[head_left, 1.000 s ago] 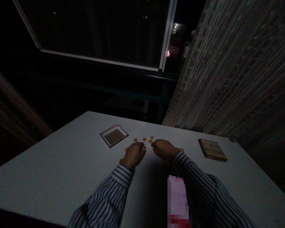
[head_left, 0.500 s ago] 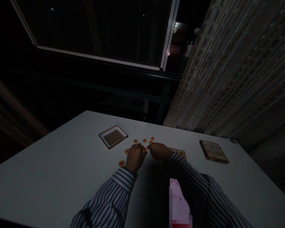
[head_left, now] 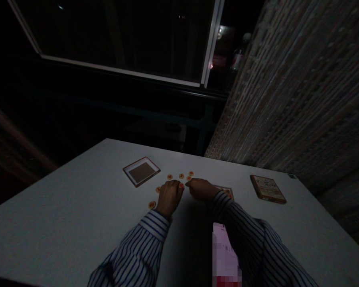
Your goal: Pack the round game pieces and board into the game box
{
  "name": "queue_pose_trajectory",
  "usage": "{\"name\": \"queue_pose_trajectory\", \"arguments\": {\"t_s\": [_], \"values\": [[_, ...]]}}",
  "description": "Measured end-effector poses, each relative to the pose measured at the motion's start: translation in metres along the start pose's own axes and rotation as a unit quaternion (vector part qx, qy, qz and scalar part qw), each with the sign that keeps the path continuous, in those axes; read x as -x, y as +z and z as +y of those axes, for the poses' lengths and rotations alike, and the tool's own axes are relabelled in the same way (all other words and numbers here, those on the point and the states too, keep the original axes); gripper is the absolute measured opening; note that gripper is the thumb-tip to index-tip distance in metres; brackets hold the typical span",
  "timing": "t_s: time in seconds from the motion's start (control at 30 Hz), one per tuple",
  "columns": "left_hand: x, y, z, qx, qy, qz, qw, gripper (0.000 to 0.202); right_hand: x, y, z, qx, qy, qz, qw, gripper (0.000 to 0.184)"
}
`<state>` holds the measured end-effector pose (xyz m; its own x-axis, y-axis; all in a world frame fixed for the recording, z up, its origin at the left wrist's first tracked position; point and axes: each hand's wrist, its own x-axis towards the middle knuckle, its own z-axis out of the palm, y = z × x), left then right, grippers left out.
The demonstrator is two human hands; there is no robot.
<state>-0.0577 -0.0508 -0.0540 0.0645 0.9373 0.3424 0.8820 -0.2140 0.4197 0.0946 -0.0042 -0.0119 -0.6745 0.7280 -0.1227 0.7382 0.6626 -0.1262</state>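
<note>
On the table (head_left: 77,207), right hand (head_left: 202,189) is now closer to left hand (head_left: 169,196), bracketing 1 disc (head_left: 181,185); curled fingers' grip unclear.

a table (head_left: 77,223) bears discs (head_left: 152,205), tray (head_left: 141,172) and box (head_left: 268,189).

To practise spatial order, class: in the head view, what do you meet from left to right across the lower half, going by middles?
Shallow tray → left hand → right hand → lit phone → flat patterned box.
</note>
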Motion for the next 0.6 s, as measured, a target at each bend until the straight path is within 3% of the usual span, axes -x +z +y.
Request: {"name": "queue_pose_trajectory", "arguments": {"t_s": [0.2, 0.37, 0.47, 0.6], "values": [[-0.001, -0.004, 0.005, 0.048, 0.005, 0.025, 0.999, 0.033, 0.012, -0.014, 0.003, 0.0, 0.02, 0.015, 1.0, 0.035], [-0.002, -0.004, 0.007, 0.145, -0.043, 0.042, 0.988, 0.035, 0.026, -0.028, 0.008, -0.022, 0.031, 0.041, 0.998, 0.039], [-0.003, -0.004, 0.01, 0.245, -0.083, 0.048, 0.965, 0.035, 0.034, -0.033, 0.013, -0.041, 0.047, 0.044, 0.997, 0.041], [-0.005, -0.008, 0.021, 0.404, -0.14, 0.037, 0.903, 0.034, 0.045, -0.037, 0.022, -0.063, 0.058, 0.065, 0.994, 0.042]]}}
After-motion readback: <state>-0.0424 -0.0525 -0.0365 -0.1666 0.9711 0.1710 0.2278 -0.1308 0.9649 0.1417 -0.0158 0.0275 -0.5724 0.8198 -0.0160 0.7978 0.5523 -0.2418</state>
